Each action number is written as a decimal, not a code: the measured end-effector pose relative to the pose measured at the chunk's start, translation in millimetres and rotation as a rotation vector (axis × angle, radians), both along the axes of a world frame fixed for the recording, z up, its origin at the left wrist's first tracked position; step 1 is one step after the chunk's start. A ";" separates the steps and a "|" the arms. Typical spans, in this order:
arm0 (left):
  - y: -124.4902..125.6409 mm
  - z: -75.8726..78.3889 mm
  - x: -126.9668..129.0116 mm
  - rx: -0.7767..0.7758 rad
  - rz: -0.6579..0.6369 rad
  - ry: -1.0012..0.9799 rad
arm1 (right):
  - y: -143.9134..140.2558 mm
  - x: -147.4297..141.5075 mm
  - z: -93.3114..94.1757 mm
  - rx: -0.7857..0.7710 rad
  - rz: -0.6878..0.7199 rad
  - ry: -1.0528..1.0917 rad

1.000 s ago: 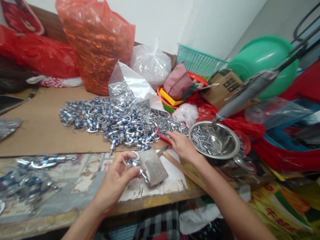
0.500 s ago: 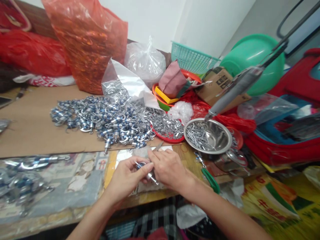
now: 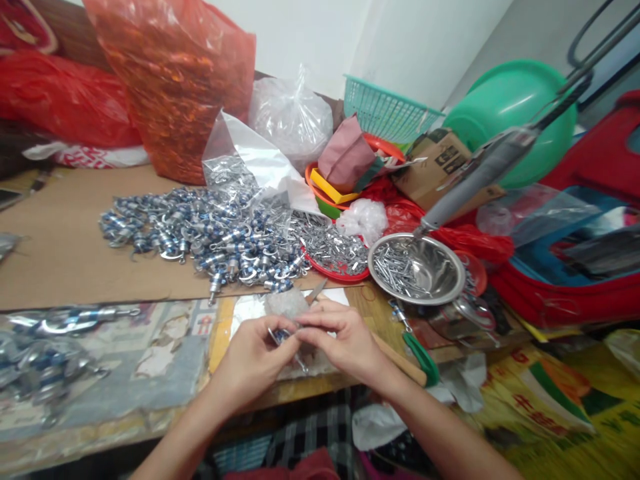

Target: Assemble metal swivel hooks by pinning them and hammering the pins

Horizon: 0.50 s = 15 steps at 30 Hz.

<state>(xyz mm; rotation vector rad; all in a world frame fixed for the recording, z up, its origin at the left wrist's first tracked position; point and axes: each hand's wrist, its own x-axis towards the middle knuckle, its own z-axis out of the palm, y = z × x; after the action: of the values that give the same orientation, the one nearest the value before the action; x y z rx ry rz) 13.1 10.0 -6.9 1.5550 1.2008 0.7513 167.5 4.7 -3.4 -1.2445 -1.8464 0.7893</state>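
My left hand (image 3: 255, 360) and my right hand (image 3: 345, 340) meet over the table's near edge, both pinching one small silver and blue metal clasp (image 3: 281, 336). The fingertips of both hands close on it, and a thin pin sticks out below it. Just behind the hands lies a grey metal block (image 3: 285, 303) on white paper. A big heap of the same blue and silver clasps (image 3: 200, 233) spreads over brown cardboard (image 3: 65, 260) further back. A steel bowl of metal pins (image 3: 417, 267) stands to the right, beside a red dish of small silver parts (image 3: 335, 250).
A full orange plastic bag (image 3: 175, 80) and clear bags (image 3: 290, 117) stand at the back. A teal basket (image 3: 387, 113), a green basin (image 3: 510, 107) and a cardboard box (image 3: 440, 167) crowd the right. A grey tool (image 3: 480, 177) hangs over the bowl. More clasps (image 3: 45, 347) lie left; a wooden-handled tool (image 3: 400, 360) lies right.
A second ago my right hand reached at the red dish; it came back to my left hand and now grips the clasp with it. The view shifted a little.
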 end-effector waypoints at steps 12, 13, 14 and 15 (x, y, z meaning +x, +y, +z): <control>-10.6 -11.3 -1.2 -0.038 0.035 -0.144 | -12.9 -11.6 -7.4 -0.001 -0.262 0.417; -10.8 -12.5 -1.6 -0.067 0.040 -0.166 | -15.5 -14.3 -7.9 0.039 -0.249 0.399; -11.0 -13.3 -1.9 -0.082 0.045 -0.184 | -17.9 -16.8 -8.8 0.070 -0.234 0.388; -11.1 -13.6 -2.3 -0.083 0.053 -0.194 | -19.8 -19.0 -10.1 0.086 -0.222 0.389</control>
<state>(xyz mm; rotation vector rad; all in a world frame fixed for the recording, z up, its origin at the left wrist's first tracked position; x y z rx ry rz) 10.8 -1.1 -20.5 1.3541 1.1192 0.8559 148.5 -15.1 -13.5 -1.1261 -1.3898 0.7582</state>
